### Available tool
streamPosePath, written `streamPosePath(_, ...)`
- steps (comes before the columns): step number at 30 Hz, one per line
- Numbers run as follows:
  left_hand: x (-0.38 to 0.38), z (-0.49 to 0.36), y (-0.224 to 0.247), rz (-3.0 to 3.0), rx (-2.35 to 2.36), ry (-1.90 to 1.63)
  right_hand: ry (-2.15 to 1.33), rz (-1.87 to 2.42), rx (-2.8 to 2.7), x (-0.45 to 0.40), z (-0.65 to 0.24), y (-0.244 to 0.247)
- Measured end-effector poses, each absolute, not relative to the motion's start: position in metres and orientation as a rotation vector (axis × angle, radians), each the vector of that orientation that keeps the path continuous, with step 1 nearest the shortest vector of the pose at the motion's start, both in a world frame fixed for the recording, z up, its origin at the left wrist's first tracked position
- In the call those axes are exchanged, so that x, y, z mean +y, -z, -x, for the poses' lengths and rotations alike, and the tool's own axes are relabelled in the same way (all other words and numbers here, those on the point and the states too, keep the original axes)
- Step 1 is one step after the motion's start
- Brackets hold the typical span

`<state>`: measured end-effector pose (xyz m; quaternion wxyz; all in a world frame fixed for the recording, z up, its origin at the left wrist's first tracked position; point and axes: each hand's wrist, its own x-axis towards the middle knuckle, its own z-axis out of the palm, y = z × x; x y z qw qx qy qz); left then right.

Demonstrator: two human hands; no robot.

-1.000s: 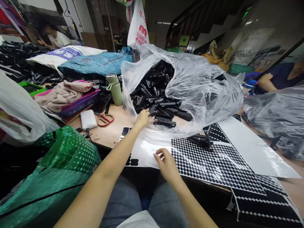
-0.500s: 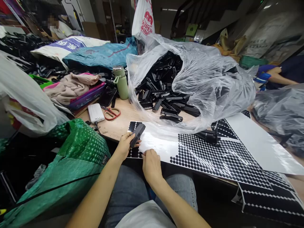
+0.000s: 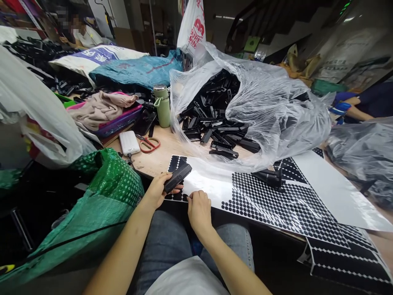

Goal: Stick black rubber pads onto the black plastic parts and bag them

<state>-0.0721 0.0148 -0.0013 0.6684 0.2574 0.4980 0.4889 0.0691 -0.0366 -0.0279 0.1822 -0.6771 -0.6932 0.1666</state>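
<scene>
Holding a black part [image 3: 178, 178] between the thumb and fingers of the left hand [image 3: 157, 190], over the left end of the sheet [image 3: 208, 180]. Curling the right hand [image 3: 199, 211] closed at the sheet's near edge; cannot tell what, if anything, is pinched.

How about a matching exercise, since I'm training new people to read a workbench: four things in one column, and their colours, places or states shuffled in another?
1. scissors
2. flask
3. textured black piece
4. beige cloth

A. pale green, upright
B. held in the left hand
C. in the pink-rimmed basket
D. red-handled, lying on the table

Right pairs: 1-D, 2-A, 3-B, 4-C
</scene>
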Motion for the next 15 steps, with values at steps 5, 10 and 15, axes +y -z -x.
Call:
streamPosePath(5,0.012,0.074,-0.008,-0.531,1.172,-0.953,-0.909,1.55,-1.764,-0.039,-0.092,-0.008)
streamPosePath(10,0.006,0.058,-0.018,-0.569,1.138,-0.708,-1.208,1.302,-1.803,-0.028,-0.114,-0.049)
streamPosePath(15,-0.001,0.039,-0.022,-0.629,1.081,-0.644,-1.263,1.378,-1.769,-0.024,-0.112,-0.048)
